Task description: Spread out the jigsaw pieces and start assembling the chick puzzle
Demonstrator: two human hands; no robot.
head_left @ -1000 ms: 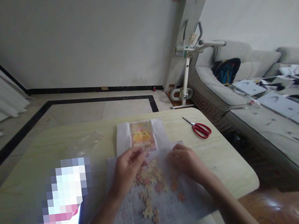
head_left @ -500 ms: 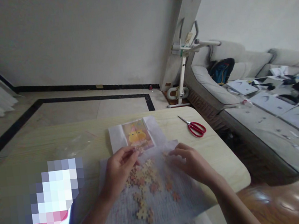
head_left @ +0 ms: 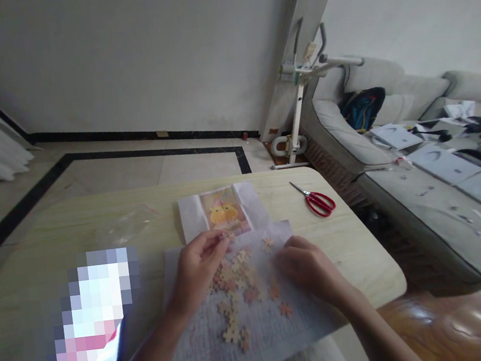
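"Your right hand (head_left: 304,260) has drawn slightly toward you since the earlier frame, and a lone piece (head_left: 268,243) now shows plainly just beyond its fingertips. Is it holding anything?"

"I cannot tell — your fingers there curl under, hiding whatever they might grip. Your left hand (head_left: 198,263) is clearer: thumb and fingertips pinch a small piece (head_left: 230,236), probably so its outline stays visible to you."

"And why does the creased picture sheet (head_left: 224,208) lie beyond the pile?"

"Likely so you can glance at its yellow cartoon over your hands. The jigsaw pieces (head_left: 234,274) sit between your forearms, loosely heaped, knobbly, tan and orange-pink, on thin printed paper (head_left: 276,338) that probably keeps them together on your pale, wood-grained table (head_left: 346,238). Your red-handled scissors (head_left: 321,203) lie apart, to the right — perhaps to leave you room."
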